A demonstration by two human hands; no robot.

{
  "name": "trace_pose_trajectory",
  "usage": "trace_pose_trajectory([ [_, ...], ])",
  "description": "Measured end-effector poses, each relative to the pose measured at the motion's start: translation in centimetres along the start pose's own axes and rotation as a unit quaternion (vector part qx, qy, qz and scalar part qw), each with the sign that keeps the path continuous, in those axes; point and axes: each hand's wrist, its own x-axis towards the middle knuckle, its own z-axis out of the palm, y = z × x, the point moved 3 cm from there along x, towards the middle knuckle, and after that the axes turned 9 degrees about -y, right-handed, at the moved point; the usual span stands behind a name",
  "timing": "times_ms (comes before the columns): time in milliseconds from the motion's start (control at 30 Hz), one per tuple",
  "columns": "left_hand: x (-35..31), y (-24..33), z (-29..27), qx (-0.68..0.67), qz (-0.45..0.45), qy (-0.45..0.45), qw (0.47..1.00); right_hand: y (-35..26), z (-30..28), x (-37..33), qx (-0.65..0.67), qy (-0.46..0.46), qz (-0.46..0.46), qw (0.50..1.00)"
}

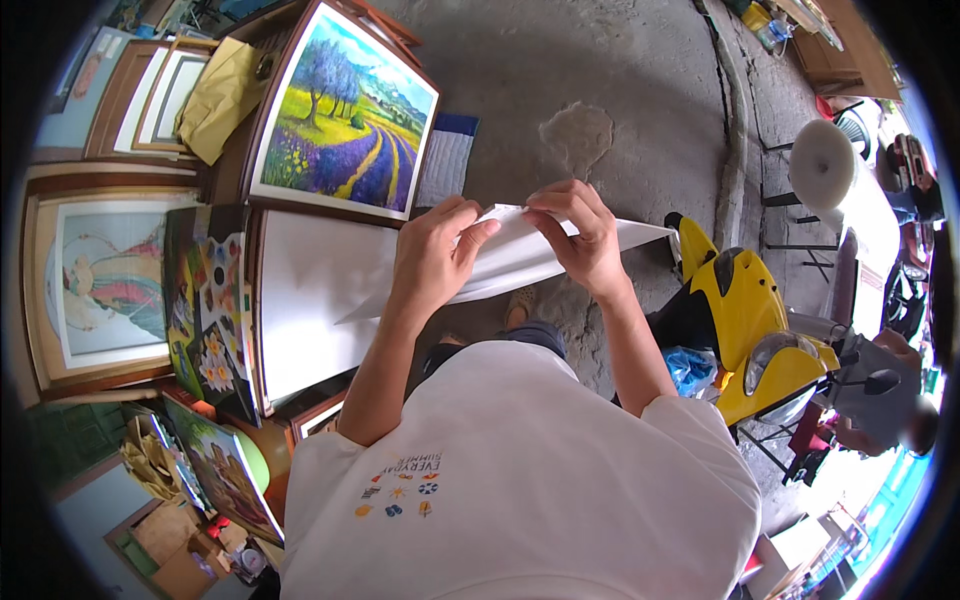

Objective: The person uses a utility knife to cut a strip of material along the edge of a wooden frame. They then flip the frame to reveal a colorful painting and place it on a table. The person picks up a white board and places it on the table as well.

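Note:
A large white sheet (508, 262), whose material I cannot make out, hangs in front of my body. Its upper edge is pinched between the thumb and fingers of my left hand (432, 250). A little to the right, my right hand (582, 238) grips the same edge, and a small folded bit of the sheet stands up between the two hands. One end of the sheet reaches right toward a yellow motor scooter (735, 300); the other droops to the left over a white panel (320, 290).
A framed landscape painting (345, 115) leans at the upper left, above the white panel. More framed pictures (110, 285) stand at the far left. Grey concrete floor (620, 90) lies ahead. A white roll (822, 165) is at the right, and another person (880, 390) is beyond the scooter.

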Motion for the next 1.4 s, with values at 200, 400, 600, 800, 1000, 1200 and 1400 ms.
trace_pose_trajectory([
  [200,7.8,1.5,0.3,-0.029,0.074,0.032,0.996,2.1,-4.8,5.0,-0.066,0.027,-0.076,0.995],
  [400,17.0,3.5,-0.5,-0.048,0.121,0.022,0.991,4.8,-9.9,10.0,-0.154,0.112,-0.099,0.977],
  [600,26.0,2.7,-1.2,-0.089,0.197,0.044,0.975,7.9,-18.6,14.0,0.016,0.334,0.026,0.942],
  [800,36.0,2.7,-1.5,-0.157,0.257,-0.002,0.954,10.9,-24.3,11.0,-0.273,0.279,0.270,0.880],
  [1000,44.7,3.7,-0.8,-0.131,0.298,-0.049,0.944,13.7,-22.0,19.7,-0.317,0.246,0.174,0.899],
  [1200,52.4,4.6,0.2,-0.107,0.372,-0.028,0.922,22.3,-24.2,23.7,-0.322,0.254,0.067,0.910],
  [1400,60.1,5.0,2.9,-0.033,0.348,-0.065,0.934,28.8,-28.0,26.1,-0.309,0.316,0.014,0.897],
])
